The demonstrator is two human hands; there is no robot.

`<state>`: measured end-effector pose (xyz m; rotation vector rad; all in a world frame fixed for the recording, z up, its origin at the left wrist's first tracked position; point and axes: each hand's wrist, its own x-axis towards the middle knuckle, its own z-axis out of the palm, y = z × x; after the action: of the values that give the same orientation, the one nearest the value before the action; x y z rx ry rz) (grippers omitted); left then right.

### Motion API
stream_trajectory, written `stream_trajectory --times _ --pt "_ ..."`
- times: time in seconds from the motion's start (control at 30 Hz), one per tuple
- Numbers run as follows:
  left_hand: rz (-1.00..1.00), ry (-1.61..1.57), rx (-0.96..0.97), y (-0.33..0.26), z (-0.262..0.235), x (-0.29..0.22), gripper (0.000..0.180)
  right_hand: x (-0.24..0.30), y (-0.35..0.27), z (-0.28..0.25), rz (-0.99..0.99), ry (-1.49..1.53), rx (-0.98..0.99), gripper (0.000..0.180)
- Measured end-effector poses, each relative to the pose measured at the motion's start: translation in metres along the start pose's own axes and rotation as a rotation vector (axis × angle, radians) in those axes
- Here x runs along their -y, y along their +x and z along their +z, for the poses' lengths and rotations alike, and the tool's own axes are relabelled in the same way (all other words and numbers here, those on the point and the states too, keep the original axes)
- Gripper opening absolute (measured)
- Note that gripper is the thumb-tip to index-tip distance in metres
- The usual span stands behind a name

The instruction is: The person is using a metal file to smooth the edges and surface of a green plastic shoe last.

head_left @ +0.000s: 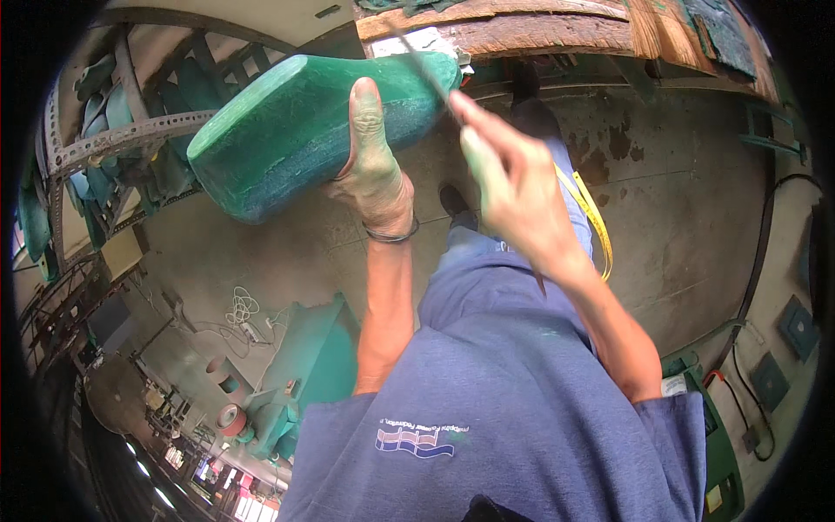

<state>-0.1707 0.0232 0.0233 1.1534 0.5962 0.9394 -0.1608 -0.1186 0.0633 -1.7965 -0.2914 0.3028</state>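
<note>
A large green shoe last [261, 122] is held up in front of me, its broad end to the left and its narrow end toward the bench. My left hand [376, 178] grips it from below, thumb pressed flat along its side. The lower face looks bluish and scuffed. In my right hand [517, 178] is a thin dark file [424, 70], fingers closed round it and the index finger stretched along it. The file's blade crosses over the narrow end of the last; whether it touches the surface I cannot tell. A pointed tail of the tool shows below my right hand.
A worn wooden bench [548, 35] stands ahead, with a white paper [417, 42] near its edge. At left, a metal rack [130, 139] holds several green lasts. A green machine [304, 365] stands lower left, near a white cable [243, 309]. Yellow measuring tape [596, 222] hangs beside my right forearm.
</note>
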Motion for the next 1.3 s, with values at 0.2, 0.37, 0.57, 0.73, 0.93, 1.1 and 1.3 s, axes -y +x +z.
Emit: stream_trajectory --times 0.2,0.37,0.57,0.73,0.93,1.1,1.3 --pt "0.057 0.046 0.056 0.003 -0.005 0.013 0.028 -0.003 0.005 -0.001 -0.002 0.002 0.049 0.039" --pt "-0.182 -0.022 0.126 0.001 -0.011 0.006 0.036 0.001 0.004 -0.01 0.122 0.059 0.1 0.041" --pt "-0.133 -0.052 0.157 0.005 -0.013 0.008 0.038 -0.013 0.015 -0.015 0.155 0.166 0.148 0.042" --pt "-0.095 -0.063 0.181 0.006 -0.016 0.0 0.039 0.009 0.001 -0.013 0.375 0.26 0.223 0.044" --pt "-0.072 -0.058 0.194 0.008 -0.015 0.003 0.04 -0.012 0.025 -0.002 0.186 0.153 0.135 0.042" --pt "-0.063 -0.051 0.2 0.001 -0.011 0.0 0.041 0.022 0.0 -0.004 0.358 0.269 0.164 0.042" --pt "-0.049 -0.046 0.211 -0.007 -0.013 -0.001 0.043 0.002 0.031 0.002 0.333 0.24 0.114 0.041"
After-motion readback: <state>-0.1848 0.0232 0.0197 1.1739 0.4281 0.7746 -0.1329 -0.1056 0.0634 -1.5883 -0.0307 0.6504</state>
